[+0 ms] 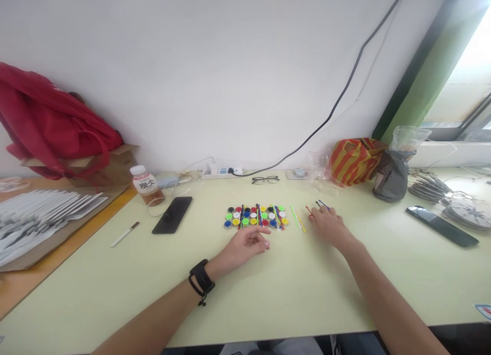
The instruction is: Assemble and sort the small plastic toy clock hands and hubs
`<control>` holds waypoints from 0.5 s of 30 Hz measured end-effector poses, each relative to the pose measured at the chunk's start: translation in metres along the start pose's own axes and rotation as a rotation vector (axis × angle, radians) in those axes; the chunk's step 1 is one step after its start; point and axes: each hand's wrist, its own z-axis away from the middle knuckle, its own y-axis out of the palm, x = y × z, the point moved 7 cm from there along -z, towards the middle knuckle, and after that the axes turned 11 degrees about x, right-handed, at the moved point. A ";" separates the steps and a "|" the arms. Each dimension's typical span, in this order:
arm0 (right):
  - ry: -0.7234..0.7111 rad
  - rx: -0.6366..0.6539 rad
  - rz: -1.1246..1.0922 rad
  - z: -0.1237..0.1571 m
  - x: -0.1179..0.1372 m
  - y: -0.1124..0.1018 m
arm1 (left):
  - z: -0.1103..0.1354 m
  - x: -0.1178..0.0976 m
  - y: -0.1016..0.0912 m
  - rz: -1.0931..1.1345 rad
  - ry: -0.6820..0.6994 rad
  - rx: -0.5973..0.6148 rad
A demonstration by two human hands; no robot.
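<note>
My left hand (249,243) is held just in front of a block of small round coloured discs (245,216), its index finger stretched out and thumb apart, with nothing in it. Thin coloured arrow-shaped sticks (259,215) lie in bundles across the discs. To their right, a few green, white and yellow sticks (298,219) rest on the table. My right hand (329,226) is lowered at the tabletop, fingers bent down over red, black and blue arrow-shaped sticks (309,211) whose tips poke out past the fingertips.
At left are a black phone (172,215), a drink bottle (147,185) and a white pen (125,234). Glasses (265,180) and a power strip (222,172) lie by the wall. A striped bag (355,160), a grey bag (391,176) and another phone (441,225) are at right.
</note>
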 end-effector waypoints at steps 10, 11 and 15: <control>0.158 0.001 -0.021 -0.012 -0.021 0.004 | 0.001 0.000 0.000 -0.039 0.004 0.011; 0.159 -0.042 -0.049 -0.013 -0.024 0.001 | 0.001 0.000 0.000 -0.039 0.005 0.012; -0.047 -0.137 -0.221 -0.013 -0.012 -0.009 | 0.001 0.000 0.000 -0.035 0.009 0.013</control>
